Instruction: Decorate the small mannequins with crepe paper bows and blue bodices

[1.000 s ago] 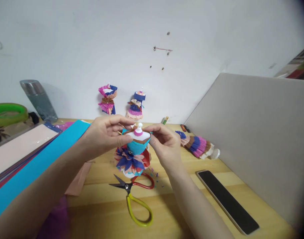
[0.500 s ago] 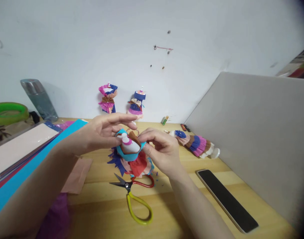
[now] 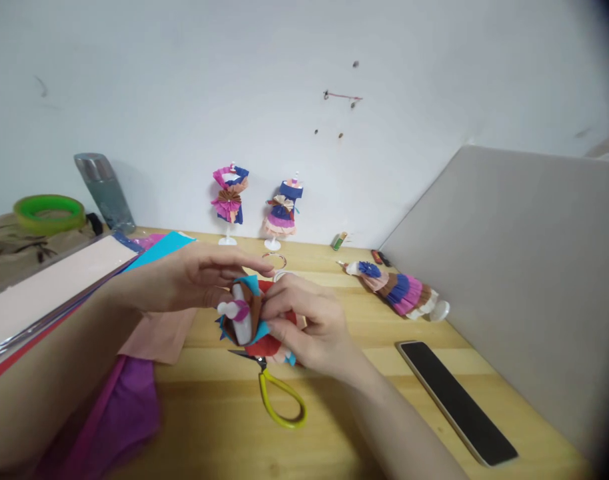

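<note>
A small white dress form (image 3: 242,323) wrapped in blue, brown and red crepe paper is between my hands, its knobbed top tilted toward me and to the left. My right hand (image 3: 304,320) pinches the turquoise paper edge at its right side. My left hand (image 3: 199,277) rests against its upper left side, upper fingers stretched out and thumb bent behind the form. Just below lie scissors (image 3: 281,399) with a yellow handle, partly covered by the paper skirt.
Two dressed forms (image 3: 229,200) (image 3: 282,212) stand by the wall. Another dressed form (image 3: 402,292) lies at the right, near a black phone (image 3: 457,402). Paper sheets (image 3: 59,287), green tape (image 3: 49,212) and a bottle (image 3: 104,193) are at the left.
The dress form has turned and tipped to the left, its top now nearer me. Its skirt now covers the scissors' red handle. The view has shifted slightly left.
</note>
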A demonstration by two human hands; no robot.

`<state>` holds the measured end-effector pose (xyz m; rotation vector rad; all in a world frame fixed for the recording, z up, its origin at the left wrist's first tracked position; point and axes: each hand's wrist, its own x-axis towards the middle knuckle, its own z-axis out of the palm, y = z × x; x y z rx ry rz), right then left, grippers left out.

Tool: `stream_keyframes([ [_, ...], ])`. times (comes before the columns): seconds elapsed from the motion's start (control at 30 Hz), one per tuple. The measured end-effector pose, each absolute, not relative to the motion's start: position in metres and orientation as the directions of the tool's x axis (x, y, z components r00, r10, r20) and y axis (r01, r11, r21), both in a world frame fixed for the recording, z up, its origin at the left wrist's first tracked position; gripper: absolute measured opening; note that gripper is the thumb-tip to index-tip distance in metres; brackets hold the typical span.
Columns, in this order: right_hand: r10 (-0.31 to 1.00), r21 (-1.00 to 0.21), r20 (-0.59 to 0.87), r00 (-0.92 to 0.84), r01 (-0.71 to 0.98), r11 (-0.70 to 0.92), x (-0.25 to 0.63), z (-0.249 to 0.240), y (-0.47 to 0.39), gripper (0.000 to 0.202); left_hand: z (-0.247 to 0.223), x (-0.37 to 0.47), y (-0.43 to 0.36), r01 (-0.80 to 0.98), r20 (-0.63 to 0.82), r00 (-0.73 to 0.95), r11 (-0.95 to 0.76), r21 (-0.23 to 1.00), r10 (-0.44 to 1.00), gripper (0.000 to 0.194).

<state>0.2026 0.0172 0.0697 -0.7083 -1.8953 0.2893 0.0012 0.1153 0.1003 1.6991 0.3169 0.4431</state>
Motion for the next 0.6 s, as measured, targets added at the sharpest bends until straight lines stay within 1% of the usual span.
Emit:
stream_keyframes([
  [0.1, 0.580, -0.481, 0.761, -0.292, 0.347, 0.805, 0.193, 0.065, 0.016, 0.015, 0.092, -0.008, 0.114, -0.027, 0.126, 0.893, -0.227, 0.973, 0.433, 0.041],
  [0.17, 0.571, -0.463, 0.775, -0.271, 0.371, 0.805, 0.186, 0.060, 0.016, 0.014, 0.087, -0.014, 0.113, -0.053, 0.171, 0.901, -0.290, 0.956, 0.398, 0.046],
  [0.3, 0.547, -0.405, 0.790, -0.276, 0.436, 0.804, 0.177, 0.048, 0.016, 0.020, 0.075, -0.023, 0.110, -0.216, 0.330, 0.895, -0.355, 0.910, 0.301, 0.045],
  [0.4, 0.539, -0.366, 0.791, -0.290, 0.482, 0.796, 0.174, 0.041, 0.017, 0.026, 0.063, -0.027, 0.109, -0.299, 0.403, 0.873, -0.352, 0.887, 0.274, 0.043],
  [0.47, 0.536, -0.336, 0.792, -0.291, 0.525, 0.782, 0.174, 0.039, 0.018, 0.030, 0.055, -0.028, 0.109, -0.319, 0.425, 0.856, -0.346, 0.882, 0.295, 0.042],
  [0.53, 0.542, -0.311, 0.786, -0.298, 0.566, 0.763, 0.174, 0.037, 0.019, 0.032, 0.048, -0.030, 0.109, -0.313, 0.410, 0.851, -0.310, 0.898, 0.328, 0.044],
  [0.6, 0.556, -0.294, 0.770, -0.313, 0.599, 0.745, 0.174, 0.035, 0.020, 0.030, 0.043, -0.031, 0.108, -0.287, 0.342, 0.865, -0.198, 0.937, 0.368, 0.050],
])
